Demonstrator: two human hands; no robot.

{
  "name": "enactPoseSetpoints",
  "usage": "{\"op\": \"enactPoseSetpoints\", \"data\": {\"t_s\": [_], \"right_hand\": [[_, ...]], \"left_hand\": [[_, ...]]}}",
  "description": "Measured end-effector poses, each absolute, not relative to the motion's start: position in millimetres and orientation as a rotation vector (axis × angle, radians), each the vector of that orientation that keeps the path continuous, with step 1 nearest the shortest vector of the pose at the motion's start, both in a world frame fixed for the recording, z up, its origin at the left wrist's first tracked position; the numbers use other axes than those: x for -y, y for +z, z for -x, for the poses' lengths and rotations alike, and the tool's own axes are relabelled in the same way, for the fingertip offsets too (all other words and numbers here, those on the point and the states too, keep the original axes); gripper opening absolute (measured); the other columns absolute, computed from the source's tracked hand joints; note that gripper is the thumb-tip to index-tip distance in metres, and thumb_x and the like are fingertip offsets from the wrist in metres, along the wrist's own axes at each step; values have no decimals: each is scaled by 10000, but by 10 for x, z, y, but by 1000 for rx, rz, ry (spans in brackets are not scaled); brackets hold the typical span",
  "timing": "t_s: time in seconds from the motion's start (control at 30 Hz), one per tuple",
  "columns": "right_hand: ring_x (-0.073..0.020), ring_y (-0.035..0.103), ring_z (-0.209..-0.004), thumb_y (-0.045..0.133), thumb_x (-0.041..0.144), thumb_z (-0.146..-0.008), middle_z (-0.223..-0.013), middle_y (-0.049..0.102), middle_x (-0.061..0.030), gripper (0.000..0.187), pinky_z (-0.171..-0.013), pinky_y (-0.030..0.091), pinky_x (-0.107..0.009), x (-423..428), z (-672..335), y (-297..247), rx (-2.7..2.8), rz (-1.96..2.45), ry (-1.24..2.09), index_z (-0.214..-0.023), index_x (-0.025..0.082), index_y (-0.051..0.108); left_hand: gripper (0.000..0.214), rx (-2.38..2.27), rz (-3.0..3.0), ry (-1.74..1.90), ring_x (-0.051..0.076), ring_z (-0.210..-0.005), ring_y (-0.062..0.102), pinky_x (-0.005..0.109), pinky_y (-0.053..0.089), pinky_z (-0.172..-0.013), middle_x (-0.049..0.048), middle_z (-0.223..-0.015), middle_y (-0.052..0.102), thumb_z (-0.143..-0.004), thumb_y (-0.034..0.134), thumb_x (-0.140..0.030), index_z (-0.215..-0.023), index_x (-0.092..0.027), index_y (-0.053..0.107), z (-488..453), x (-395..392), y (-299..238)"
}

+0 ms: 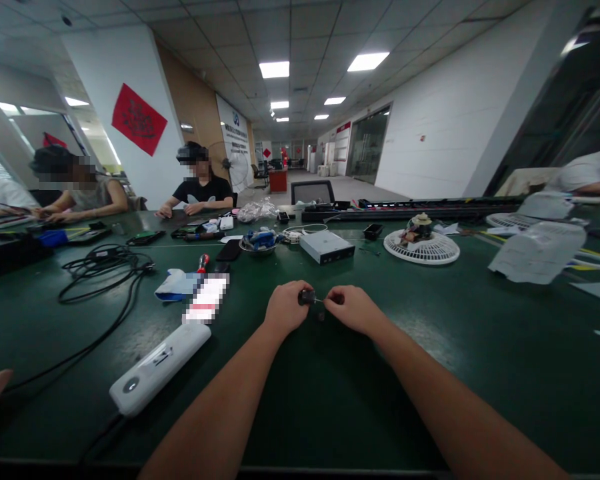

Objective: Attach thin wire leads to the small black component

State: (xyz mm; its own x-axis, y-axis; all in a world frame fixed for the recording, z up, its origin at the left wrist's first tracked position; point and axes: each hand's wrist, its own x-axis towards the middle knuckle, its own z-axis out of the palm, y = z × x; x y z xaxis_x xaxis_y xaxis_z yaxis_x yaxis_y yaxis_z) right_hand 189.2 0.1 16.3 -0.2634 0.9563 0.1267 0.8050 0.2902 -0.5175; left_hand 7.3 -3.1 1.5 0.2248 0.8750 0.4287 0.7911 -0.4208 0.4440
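The left hand (283, 309) is pinching a small dark part (306, 297) by its body, at twelve o'clock. The right hand (353, 310) is narrowly holding its fragile-looking thin pin (319, 300).

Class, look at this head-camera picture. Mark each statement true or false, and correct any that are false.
1. The left hand holds a small dark part over the table, and the right hand pinches a thin metal pin on it. True.
2. The long white device lies to the right of the right hand. False: it lies to the left of the left hand.
3. The round white fan grille lies flat with a small motor on it. True.
4. The person across the table wears a white shirt. False: that person wears a black shirt.
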Motion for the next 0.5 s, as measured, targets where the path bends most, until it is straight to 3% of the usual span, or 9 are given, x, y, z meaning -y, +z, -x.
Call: {"op": "enactPoseSetpoints", "data": {"t_s": [0.2,0.37,0.5], "right_hand": [[-200,616,-713,641,580,-731,-818,694,-68,388,-577,367,-281,-35,-1957,139,2124,1803,412,-848,217,711],[-179,625,-741,652,598,-731,-873,698,-47,459,-602,406,-270,-26,-1899,108,2201,1609,559,-992,223,701],[-174,616,-716,657,636,-705,-827,695,-35,460,-582,399,-269,35,-1804,135,2319,1486,610,-893,220,714]], "left_hand": [[265,-1795,-2175,976,187,-903,647,293,483,-825,29,-982,711,-733,674,-139,-978,-241,672,-40,-6,-25],[257,-1798,-2135,972,178,-880,653,278,486,-802,23,-951,717,-738,656,-130,-970,-240,667,-24,-12,-32],[282,-1802,-2127,966,178,-876,657,273,492,-773,14,-955,721,-715,661,-127,-970,-247,664,-26,-18,-45]]}}
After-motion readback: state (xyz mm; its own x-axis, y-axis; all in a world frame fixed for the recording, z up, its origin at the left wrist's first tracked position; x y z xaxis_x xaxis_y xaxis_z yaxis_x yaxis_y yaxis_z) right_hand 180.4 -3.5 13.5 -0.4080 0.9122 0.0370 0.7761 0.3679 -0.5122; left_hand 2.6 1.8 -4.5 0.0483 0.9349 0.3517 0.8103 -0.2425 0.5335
